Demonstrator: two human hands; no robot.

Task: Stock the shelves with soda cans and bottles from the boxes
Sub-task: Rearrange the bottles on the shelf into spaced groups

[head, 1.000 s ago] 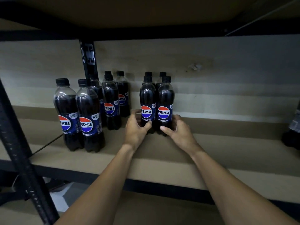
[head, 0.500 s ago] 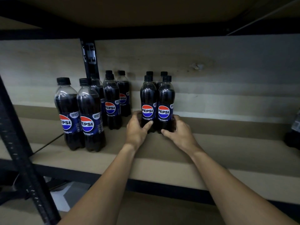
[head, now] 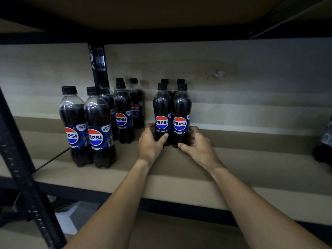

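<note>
Several dark Pepsi bottles with black caps stand on the wooden shelf (head: 242,164). In the middle is a tight cluster, two in front and two behind. My left hand (head: 150,142) grips the base of the front left bottle (head: 161,114), thumb across its front. My right hand (head: 197,144) curls round the base of the front right bottle (head: 181,114). Two more bottles (head: 86,126) stand near the shelf's front at the left, and another group (head: 124,112) stands behind them by the wall.
A black metal upright (head: 19,159) slants across the left foreground and another post (head: 98,65) stands at the back. Another shelf board (head: 161,11) hangs close overhead. A dark bottle (head: 325,146) shows at the right edge. Bare shelf lies right of my hands.
Both hands have stayed on the bases of the front two bottles; the cluster has slid slightly further back on the shelf.
</note>
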